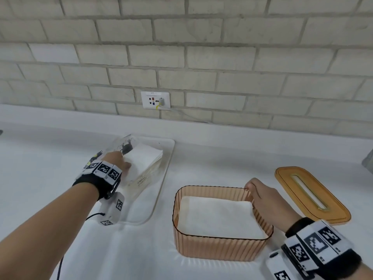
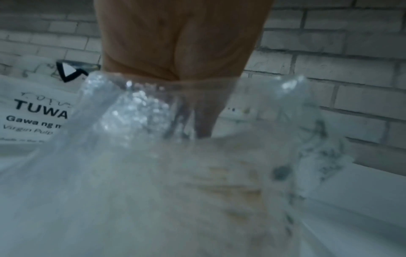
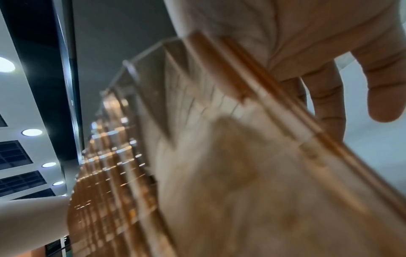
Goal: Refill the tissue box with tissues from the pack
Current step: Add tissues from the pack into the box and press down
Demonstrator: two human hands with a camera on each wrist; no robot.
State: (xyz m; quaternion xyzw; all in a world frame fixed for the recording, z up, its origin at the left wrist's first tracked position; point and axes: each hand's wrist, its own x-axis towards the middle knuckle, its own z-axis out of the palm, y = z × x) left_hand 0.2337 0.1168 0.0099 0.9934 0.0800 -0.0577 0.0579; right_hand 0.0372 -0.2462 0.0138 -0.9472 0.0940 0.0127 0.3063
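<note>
Reaching into the pack [image 1: 129, 168] with the left hand [image 1: 118, 161], fingers [image 2: 204, 120] buried under the clear plastic wrap on the tissues [image 1: 145, 156]; impossible to tell whether they are gripping or just lying flat. Gripping the far right corner of the box [image 1: 220, 247] with the right hand [image 1: 264, 197], thumb hooked over the rim, fingers [image 3: 329, 104] curled down the outer wall. Holding a flat white stack [image 1: 220, 219] already inside the box, filling most of the floor. Sitting open on the counter [image 1: 40, 158], near and right of centre, that ribbed amber box. Lying on a white tray [image 1: 153, 201] to the left of the box, the pack, well apart from it. Resting flat just right of the box, beside the right hand, the amber lid [image 1: 323, 209] with its slot facing up. Showing on the brick wall beyond, a socket [image 1: 155, 100] with a cable plugged in.
</note>
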